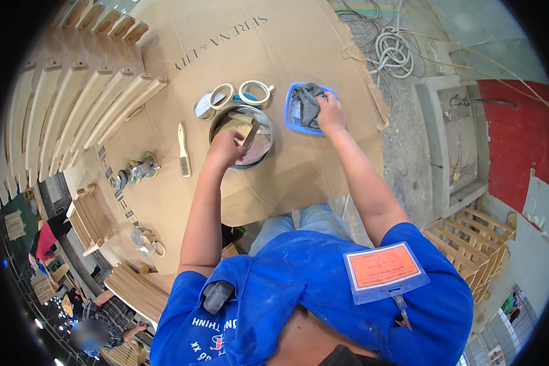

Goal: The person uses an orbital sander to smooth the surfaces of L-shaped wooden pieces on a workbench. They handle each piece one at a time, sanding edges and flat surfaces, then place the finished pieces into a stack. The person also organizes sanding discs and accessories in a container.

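One metal bowl (243,137), one blue tray (293,119), two tape rolls (254,93) and one brush (183,157) sit on the cardboard (165,201). The left hand (224,148) closes its fingers on a scraper (250,135) in the bowl, its long axis tilted up and to the right. The right hand (330,113) curls onto a grey rag (308,100) in the tray.

We see one view only, a fisheye camera worn on the head, looking steeply down over our own blue shirt (311,287) at a cardboard-covered table (287,177) close in front; edges curve toward the dark round rim.
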A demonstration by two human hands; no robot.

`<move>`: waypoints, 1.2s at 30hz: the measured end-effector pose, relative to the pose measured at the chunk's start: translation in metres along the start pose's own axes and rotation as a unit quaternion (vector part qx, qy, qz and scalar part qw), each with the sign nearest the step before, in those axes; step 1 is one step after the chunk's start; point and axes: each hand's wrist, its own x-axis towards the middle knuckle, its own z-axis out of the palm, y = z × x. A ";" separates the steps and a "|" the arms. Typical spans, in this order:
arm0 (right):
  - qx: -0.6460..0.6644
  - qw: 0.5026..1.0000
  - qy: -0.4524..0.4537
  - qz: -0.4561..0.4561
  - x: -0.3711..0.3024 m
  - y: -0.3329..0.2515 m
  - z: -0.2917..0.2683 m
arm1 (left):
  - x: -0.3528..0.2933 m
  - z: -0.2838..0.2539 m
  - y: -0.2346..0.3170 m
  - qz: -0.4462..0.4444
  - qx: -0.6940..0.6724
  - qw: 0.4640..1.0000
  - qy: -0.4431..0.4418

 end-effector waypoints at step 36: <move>-0.117 0.979 -0.114 -0.122 -0.040 -0.032 0.002 | 0.145 -0.039 -0.021 0.058 0.111 0.961 0.245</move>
